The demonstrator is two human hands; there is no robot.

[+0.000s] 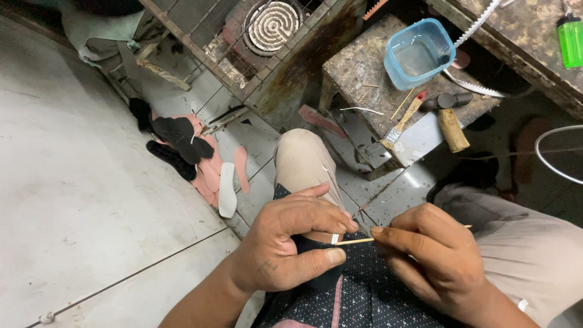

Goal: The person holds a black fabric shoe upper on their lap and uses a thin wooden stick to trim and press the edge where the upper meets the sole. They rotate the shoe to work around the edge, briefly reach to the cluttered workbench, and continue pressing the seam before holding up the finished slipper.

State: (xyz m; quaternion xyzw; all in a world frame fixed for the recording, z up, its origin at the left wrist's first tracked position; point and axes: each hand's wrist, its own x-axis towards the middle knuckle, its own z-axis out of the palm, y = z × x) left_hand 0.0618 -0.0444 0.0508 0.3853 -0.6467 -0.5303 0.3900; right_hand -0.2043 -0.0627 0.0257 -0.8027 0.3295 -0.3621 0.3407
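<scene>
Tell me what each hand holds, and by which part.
The right hand pinches a thin wooden stick near its middle. The left hand grips a dark piece and pinches the stick's white-tipped end.

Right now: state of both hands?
Left hand: closed, pinching a dark piece and one end of a thin stick.
Right hand: closed, pinching the same thin stick.

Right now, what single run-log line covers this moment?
left hand: grips dark piece | right hand: pinches thin stick touching piece | nearby: blue tub, brush on stool
</scene>
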